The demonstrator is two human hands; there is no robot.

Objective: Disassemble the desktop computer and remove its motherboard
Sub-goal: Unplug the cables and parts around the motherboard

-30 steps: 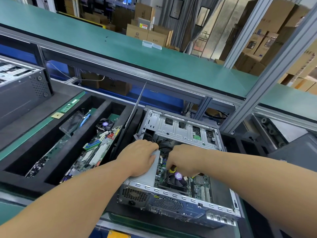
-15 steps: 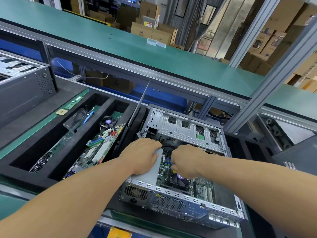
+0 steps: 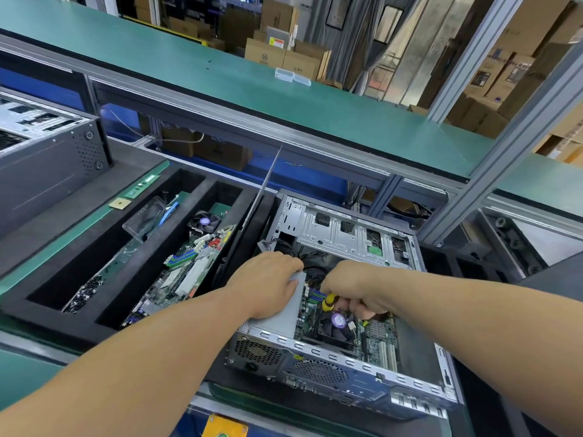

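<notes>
Resting left hand [image 3: 268, 285] flat on power supply [image 3: 280, 316] | right hand [image 3: 356, 287] gripping one screwdriver [image 3: 328, 301] | one case [image 3: 347, 370]

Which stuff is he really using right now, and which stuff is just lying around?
In use:
open computer case
grey power supply, left hand on it
yellow-handled tool in right hand
motherboard

Lying about:
tray with old boards
other case
cardboard boxes
</notes>
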